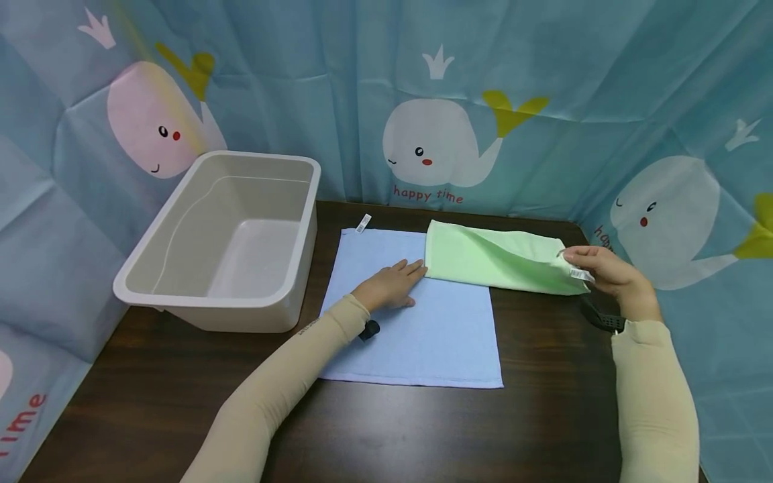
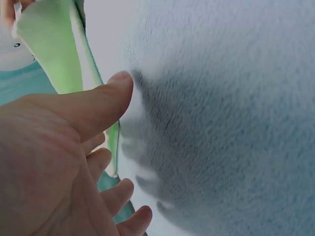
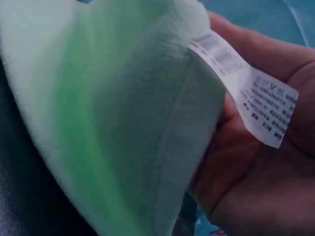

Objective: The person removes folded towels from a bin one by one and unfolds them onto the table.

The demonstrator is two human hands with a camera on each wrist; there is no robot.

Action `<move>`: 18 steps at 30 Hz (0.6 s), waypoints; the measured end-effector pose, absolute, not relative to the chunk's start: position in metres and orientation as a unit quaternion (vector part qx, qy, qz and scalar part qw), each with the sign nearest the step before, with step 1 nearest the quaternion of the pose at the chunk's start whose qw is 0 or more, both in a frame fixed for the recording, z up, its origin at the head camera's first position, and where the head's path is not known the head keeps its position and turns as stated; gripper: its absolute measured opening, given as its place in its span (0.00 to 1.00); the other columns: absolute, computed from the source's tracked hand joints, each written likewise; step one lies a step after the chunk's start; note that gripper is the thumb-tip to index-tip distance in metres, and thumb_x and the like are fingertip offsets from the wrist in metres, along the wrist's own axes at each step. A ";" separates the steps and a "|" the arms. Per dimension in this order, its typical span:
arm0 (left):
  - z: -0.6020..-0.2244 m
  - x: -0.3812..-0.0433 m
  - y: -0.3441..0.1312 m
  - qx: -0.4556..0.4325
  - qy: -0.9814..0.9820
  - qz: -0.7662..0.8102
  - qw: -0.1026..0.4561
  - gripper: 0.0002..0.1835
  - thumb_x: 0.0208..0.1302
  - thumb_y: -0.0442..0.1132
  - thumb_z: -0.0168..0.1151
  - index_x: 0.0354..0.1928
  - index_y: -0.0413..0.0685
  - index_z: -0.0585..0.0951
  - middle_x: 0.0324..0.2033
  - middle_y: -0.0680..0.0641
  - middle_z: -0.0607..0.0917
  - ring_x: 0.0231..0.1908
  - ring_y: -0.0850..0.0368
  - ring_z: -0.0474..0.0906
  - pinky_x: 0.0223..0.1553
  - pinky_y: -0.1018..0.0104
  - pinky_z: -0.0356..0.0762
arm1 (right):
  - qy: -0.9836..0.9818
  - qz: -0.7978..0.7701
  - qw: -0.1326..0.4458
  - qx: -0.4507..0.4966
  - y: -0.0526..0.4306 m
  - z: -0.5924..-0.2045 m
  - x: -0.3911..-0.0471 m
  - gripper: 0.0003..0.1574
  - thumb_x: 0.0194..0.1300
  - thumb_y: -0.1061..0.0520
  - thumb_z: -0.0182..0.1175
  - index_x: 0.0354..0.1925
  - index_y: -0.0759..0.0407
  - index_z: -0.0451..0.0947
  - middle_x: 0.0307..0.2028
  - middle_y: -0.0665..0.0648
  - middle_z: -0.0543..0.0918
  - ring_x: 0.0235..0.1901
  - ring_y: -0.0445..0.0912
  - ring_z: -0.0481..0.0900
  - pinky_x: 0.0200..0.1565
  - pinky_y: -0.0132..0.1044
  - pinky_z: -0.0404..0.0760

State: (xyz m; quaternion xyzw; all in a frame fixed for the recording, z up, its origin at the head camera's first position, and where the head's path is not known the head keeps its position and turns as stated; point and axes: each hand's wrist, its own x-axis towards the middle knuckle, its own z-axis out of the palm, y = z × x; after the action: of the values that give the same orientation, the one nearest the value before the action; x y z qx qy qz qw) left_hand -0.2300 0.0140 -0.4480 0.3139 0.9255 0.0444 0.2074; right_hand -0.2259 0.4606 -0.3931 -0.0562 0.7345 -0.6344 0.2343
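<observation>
A blue towel point(image 1: 423, 342) lies spread flat on the dark wooden table, a small white tag at its upper left corner. Over its upper right part extends a green towel point(image 1: 471, 255), folded into a long strip whose right end is lifted. My right hand point(image 1: 610, 275) pinches that raised corner between thumb and fingers; a white printed label point(image 3: 246, 88) hangs beside it in the right wrist view. With fingers spread, my left hand point(image 1: 392, 287) rests on the blue towel, fingertips right at the green towel's left edge.
On the left of the table stands a grey plastic tub point(image 1: 290, 295), with nothing inside. A blue curtain point(image 1: 338, 87) with whale prints hangs behind and along both sides. Dark tabletop point(image 1: 447, 429) shows in front of the towels.
</observation>
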 end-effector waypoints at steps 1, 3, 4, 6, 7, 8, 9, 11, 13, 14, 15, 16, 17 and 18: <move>-0.447 -0.231 0.013 0.312 0.926 0.047 0.205 0.43 0.65 0.53 0.56 0.75 0.57 0.45 0.76 0.54 0.42 0.76 0.47 0.40 0.73 0.48 0.53 | 0.732 -0.628 0.252 -0.075 0.462 -0.393 -0.223 0.28 0.74 0.66 0.35 0.43 0.49 0.83 0.31 0.39 0.83 0.30 0.31 0.75 0.30 0.26 0.73; -0.445 -0.232 0.011 0.312 0.928 0.047 0.197 0.43 0.65 0.53 0.56 0.75 0.57 0.44 0.76 0.54 0.42 0.76 0.48 0.39 0.73 0.49 0.52 | 0.722 -0.619 0.286 -0.117 0.463 -0.394 -0.218 0.29 0.74 0.68 0.33 0.45 0.51 0.81 0.28 0.39 0.82 0.28 0.31 0.75 0.27 0.27 0.72; -0.444 -0.233 0.011 0.312 0.929 0.047 0.193 0.43 0.65 0.52 0.56 0.75 0.57 0.43 0.76 0.55 0.41 0.76 0.48 0.39 0.73 0.49 0.52 | 0.715 -0.617 0.300 -0.136 0.464 -0.394 -0.215 0.29 0.74 0.69 0.32 0.46 0.52 0.81 0.27 0.40 0.82 0.27 0.31 0.75 0.26 0.28 0.70; -0.443 -0.233 0.010 0.315 0.931 0.047 0.177 0.43 0.66 0.52 0.55 0.75 0.56 0.43 0.76 0.54 0.42 0.76 0.48 0.39 0.73 0.50 0.52 | 0.706 -0.612 0.317 -0.166 0.465 -0.395 -0.209 0.28 0.73 0.69 0.32 0.47 0.54 0.79 0.25 0.40 0.81 0.25 0.32 0.75 0.24 0.33 0.68; -0.442 -0.234 0.010 0.318 0.933 0.045 0.165 0.43 0.66 0.52 0.55 0.75 0.55 0.43 0.76 0.54 0.42 0.76 0.48 0.39 0.73 0.50 0.52 | 0.704 -0.607 0.321 -0.182 0.466 -0.395 -0.206 0.28 0.73 0.70 0.32 0.47 0.56 0.79 0.25 0.41 0.80 0.24 0.33 0.73 0.24 0.36 0.66; -0.441 -0.235 0.010 0.321 0.934 0.041 0.152 0.43 0.66 0.51 0.55 0.75 0.54 0.43 0.76 0.54 0.42 0.76 0.48 0.40 0.73 0.51 0.52 | 0.705 -0.601 0.322 -0.198 0.467 -0.396 -0.202 0.27 0.72 0.70 0.32 0.47 0.56 0.78 0.25 0.41 0.79 0.23 0.36 0.71 0.25 0.39 0.64; -0.439 -0.235 0.009 0.324 0.935 0.042 0.138 0.42 0.67 0.50 0.55 0.75 0.53 0.44 0.76 0.53 0.43 0.76 0.48 0.41 0.73 0.51 0.53 | 0.706 -0.596 0.322 -0.208 0.467 -0.396 -0.199 0.27 0.72 0.70 0.32 0.47 0.56 0.77 0.23 0.42 0.77 0.21 0.39 0.68 0.25 0.41 0.62; -0.437 -0.236 0.009 0.330 0.937 0.039 0.105 0.42 0.67 0.48 0.55 0.75 0.51 0.45 0.76 0.52 0.46 0.76 0.48 0.43 0.72 0.52 0.55 | 0.705 -0.590 0.320 -0.231 0.470 -0.396 -0.192 0.26 0.72 0.71 0.32 0.47 0.58 0.76 0.19 0.46 0.72 0.18 0.46 0.61 0.24 0.44 0.59; -0.434 -0.236 0.007 0.333 0.939 0.037 0.072 0.40 0.67 0.45 0.55 0.75 0.50 0.47 0.76 0.51 0.48 0.75 0.48 0.45 0.71 0.53 0.58 | 0.703 -0.587 0.316 -0.248 0.472 -0.397 -0.185 0.25 0.71 0.72 0.32 0.46 0.59 0.75 0.18 0.50 0.66 0.19 0.50 0.54 0.23 0.45 0.57; -0.433 -0.236 0.007 0.334 0.940 0.040 0.057 0.39 0.67 0.44 0.55 0.74 0.50 0.48 0.75 0.51 0.49 0.75 0.48 0.46 0.71 0.53 0.59 | 0.700 -0.589 0.315 -0.252 0.473 -0.398 -0.182 0.25 0.71 0.72 0.32 0.46 0.59 0.75 0.18 0.50 0.66 0.19 0.51 0.53 0.23 0.45 0.56; -0.431 -0.236 0.006 0.334 0.941 0.043 0.043 0.37 0.68 0.42 0.54 0.74 0.50 0.49 0.75 0.51 0.51 0.75 0.49 0.47 0.70 0.53 0.60 | 0.696 -0.593 0.315 -0.255 0.475 -0.399 -0.179 0.25 0.70 0.73 0.32 0.46 0.60 0.75 0.18 0.50 0.66 0.19 0.51 0.53 0.23 0.45 0.56; -0.430 -0.236 0.006 0.335 0.941 0.045 0.030 0.35 0.69 0.40 0.52 0.74 0.50 0.50 0.75 0.51 0.52 0.75 0.49 0.48 0.70 0.53 0.61 | 0.692 -0.597 0.314 -0.256 0.476 -0.400 -0.177 0.25 0.70 0.73 0.32 0.46 0.60 0.75 0.18 0.49 0.67 0.20 0.51 0.53 0.24 0.45 0.55; -0.429 -0.236 0.006 0.337 0.940 0.049 0.020 0.33 0.70 0.38 0.50 0.74 0.50 0.51 0.74 0.51 0.54 0.74 0.49 0.50 0.69 0.53 0.62 | 0.687 -0.602 0.314 -0.259 0.478 -0.402 -0.175 0.26 0.70 0.73 0.31 0.47 0.60 0.75 0.19 0.48 0.69 0.20 0.51 0.54 0.24 0.46 0.55; -0.429 -0.236 0.006 0.339 0.939 0.053 0.016 0.32 0.70 0.37 0.48 0.73 0.50 0.52 0.74 0.51 0.55 0.74 0.50 0.50 0.69 0.53 0.63 | 0.683 -0.607 0.314 -0.256 0.479 -0.403 -0.173 0.26 0.69 0.73 0.31 0.46 0.60 0.75 0.19 0.48 0.69 0.21 0.51 0.54 0.24 0.46 0.54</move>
State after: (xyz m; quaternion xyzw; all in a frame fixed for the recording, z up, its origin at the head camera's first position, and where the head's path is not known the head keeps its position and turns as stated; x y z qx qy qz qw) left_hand -0.2362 0.0063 -0.4290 0.3386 0.9393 0.0529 0.0162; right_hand -0.1726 0.4788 -0.4030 -0.2561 0.6830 -0.6075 0.3145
